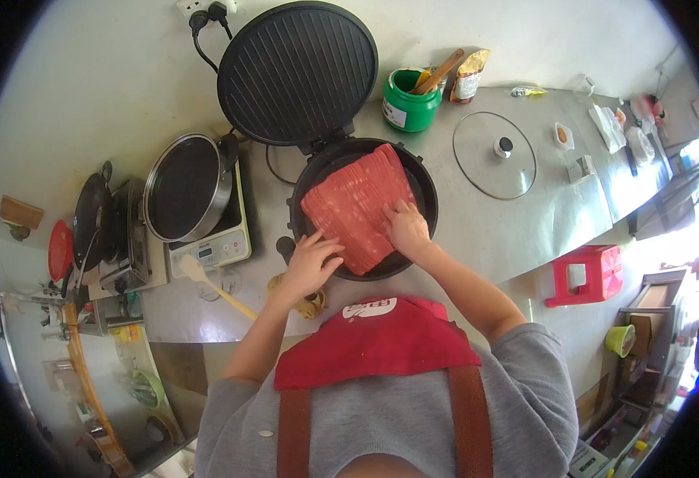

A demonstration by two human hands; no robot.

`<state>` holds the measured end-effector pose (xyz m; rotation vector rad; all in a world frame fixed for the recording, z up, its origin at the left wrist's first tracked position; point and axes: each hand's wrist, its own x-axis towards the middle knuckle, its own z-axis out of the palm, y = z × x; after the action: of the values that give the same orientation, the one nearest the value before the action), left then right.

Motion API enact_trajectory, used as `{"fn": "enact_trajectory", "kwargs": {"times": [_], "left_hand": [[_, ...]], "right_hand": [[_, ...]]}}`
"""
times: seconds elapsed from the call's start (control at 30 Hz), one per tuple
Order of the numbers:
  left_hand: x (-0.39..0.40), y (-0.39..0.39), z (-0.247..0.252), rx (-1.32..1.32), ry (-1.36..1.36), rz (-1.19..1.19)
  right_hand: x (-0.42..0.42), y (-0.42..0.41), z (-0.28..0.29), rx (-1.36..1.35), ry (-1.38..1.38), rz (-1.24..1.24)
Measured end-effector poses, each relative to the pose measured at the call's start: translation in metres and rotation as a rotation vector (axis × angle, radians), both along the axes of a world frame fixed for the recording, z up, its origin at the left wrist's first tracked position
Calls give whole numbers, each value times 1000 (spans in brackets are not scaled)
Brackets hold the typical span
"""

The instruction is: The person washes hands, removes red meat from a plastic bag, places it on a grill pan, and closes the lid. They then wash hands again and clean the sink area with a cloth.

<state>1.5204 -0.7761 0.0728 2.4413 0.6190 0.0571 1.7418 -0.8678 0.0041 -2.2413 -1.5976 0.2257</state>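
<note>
A large reddish, pale-flecked slab (355,206) with fine ridges, possibly a folded flatbread or sliced meat, lies tilted in the round black pan of an electric griddle (428,209). My right hand (408,232) rests with bent fingers on the slab's right edge. At its lower left edge, my left hand (312,263) has its fingers spread, the tips touching or just beside the slab; it holds nothing. The griddle's ribbed black lid (297,71) stands raised behind the pan. Whether the right fingers pinch the slab cannot be told.
Left of the griddle, a deep steel pan (185,188) sits on an induction cooker (215,248), with a yellow-handled spatula (224,290) in front. A crumpled cloth (310,306) lies by my left wrist. A green tub (410,104) and glass lid (487,164) are at the right on the steel table (475,239).
</note>
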Motion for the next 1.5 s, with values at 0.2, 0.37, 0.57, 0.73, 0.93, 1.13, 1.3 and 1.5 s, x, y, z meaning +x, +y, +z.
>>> {"fn": "enact_trajectory", "kwargs": {"times": [0.2,0.37,0.57,0.73,0.93,1.13,1.3,1.5], "left_hand": [[7,1,-2,60,-19,-31],[10,36,36,124,-184,63],[34,120,130,463,-525,263],[72,185,178,814,-644,256],[106,226,189,722,-423,418],[125,264,176,717,-228,469],[126,265,169,835,-327,446],[120,260,174,837,-347,435]], "right_hand": [[11,4,2,165,-14,101],[-12,-8,-10,145,152,324],[-16,-4,7,180,164,336],[-36,-13,21,56,172,384],[-45,17,20,100,109,194],[-57,73,21,-153,37,196],[-40,94,5,-230,24,216],[-46,96,12,-269,-49,231]]}}
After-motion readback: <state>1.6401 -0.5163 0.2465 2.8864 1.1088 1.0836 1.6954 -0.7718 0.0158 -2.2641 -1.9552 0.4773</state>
